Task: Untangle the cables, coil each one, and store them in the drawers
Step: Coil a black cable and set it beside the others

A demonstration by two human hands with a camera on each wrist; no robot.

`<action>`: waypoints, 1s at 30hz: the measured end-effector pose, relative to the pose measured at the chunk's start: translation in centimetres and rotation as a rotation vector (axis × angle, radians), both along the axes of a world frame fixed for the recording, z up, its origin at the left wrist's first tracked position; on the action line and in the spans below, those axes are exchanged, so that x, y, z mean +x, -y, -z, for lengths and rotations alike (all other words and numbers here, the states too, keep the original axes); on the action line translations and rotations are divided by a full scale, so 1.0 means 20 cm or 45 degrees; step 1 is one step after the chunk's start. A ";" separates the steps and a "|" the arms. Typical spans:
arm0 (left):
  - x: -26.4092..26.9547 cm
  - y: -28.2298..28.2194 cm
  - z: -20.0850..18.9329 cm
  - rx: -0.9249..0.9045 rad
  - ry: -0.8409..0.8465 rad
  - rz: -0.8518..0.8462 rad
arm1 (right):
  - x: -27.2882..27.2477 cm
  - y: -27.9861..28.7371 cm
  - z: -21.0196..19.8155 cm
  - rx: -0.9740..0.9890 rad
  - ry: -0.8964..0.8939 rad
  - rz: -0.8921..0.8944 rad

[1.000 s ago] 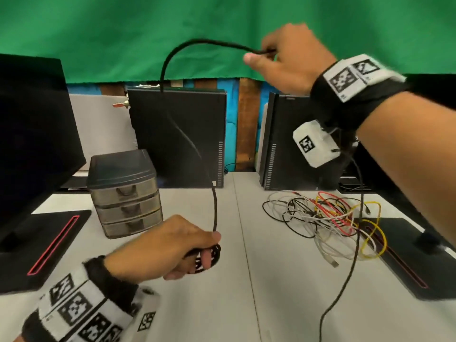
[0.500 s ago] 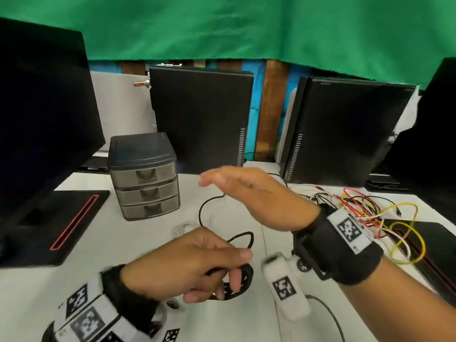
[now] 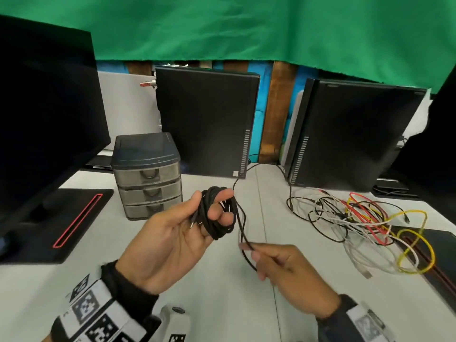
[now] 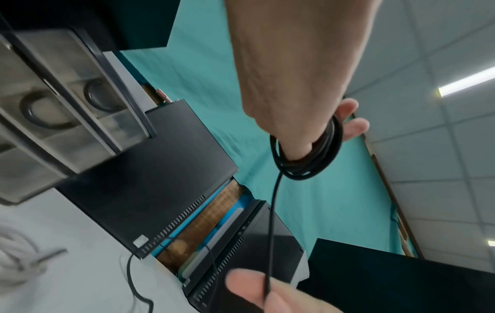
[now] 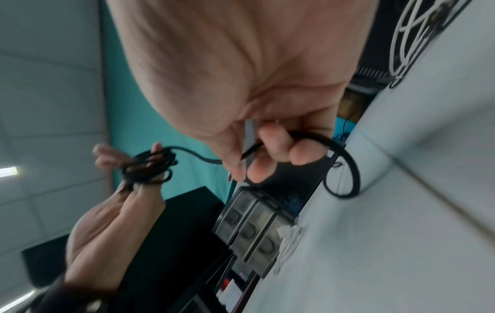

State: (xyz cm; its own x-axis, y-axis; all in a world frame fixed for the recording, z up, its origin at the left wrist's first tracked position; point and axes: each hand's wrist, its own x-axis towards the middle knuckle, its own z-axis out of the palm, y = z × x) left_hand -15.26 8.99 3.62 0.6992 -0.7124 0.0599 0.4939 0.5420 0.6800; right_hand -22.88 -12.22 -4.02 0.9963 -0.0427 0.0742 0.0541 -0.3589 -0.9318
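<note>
A person's left hand (image 3: 170, 240), raised palm-up in front of a small grey three-drawer plastic organiser (image 3: 148, 176), has a thin black braided cable (image 3: 217, 215) wound in a coil round its curled fingers. The right hand (image 3: 283, 270), to the right of the organiser and nearer the camera, pinches the cable's loose strand between thumb and fingertips. Farther right of the organiser, a tangle of white, red, yellow and black cables (image 3: 357, 220) lies on the white table (image 3: 222, 304). All three drawers are closed.
</note>
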 end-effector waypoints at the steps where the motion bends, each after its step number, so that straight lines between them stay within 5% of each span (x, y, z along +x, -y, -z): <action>1: 0.00 0.02 0.01 -0.036 0.031 0.025 | -0.01 -0.02 0.01 -0.058 -0.034 -0.036; 3: -0.02 0.05 0.04 -0.014 0.132 0.010 | -0.03 -0.06 0.00 -0.171 -0.078 -0.133; 7: -0.04 0.11 0.07 0.408 0.567 -0.126 | -0.12 -0.13 -0.11 -0.399 -0.086 -0.314; 11: -0.04 0.10 0.11 0.728 0.981 -0.132 | -0.21 -0.11 -0.25 -0.579 -0.043 -0.277; 16: -0.06 0.06 0.21 1.224 1.742 -0.144 | -0.30 0.00 -0.39 -0.424 0.012 -0.226; 18: -0.06 0.04 0.21 1.170 1.609 0.055 | -0.30 0.03 -0.43 -0.292 0.101 -0.157; 22: -0.12 0.00 0.18 0.592 0.854 0.424 | -0.24 0.08 -0.39 0.106 0.277 0.157; 25: -0.13 0.00 0.19 0.234 0.563 0.420 | -0.18 0.02 -0.28 0.292 0.198 0.209; 30: -0.09 -0.01 0.17 -0.096 0.279 0.242 | -0.15 -0.15 -0.14 0.133 0.054 0.000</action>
State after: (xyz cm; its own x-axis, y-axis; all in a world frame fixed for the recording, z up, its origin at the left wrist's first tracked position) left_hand -17.09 9.29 0.22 0.5182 -0.8173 0.2521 0.4374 0.5065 0.7431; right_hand -25.83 -9.21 -1.27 0.9924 -0.0524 0.1117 0.0945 -0.2600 -0.9610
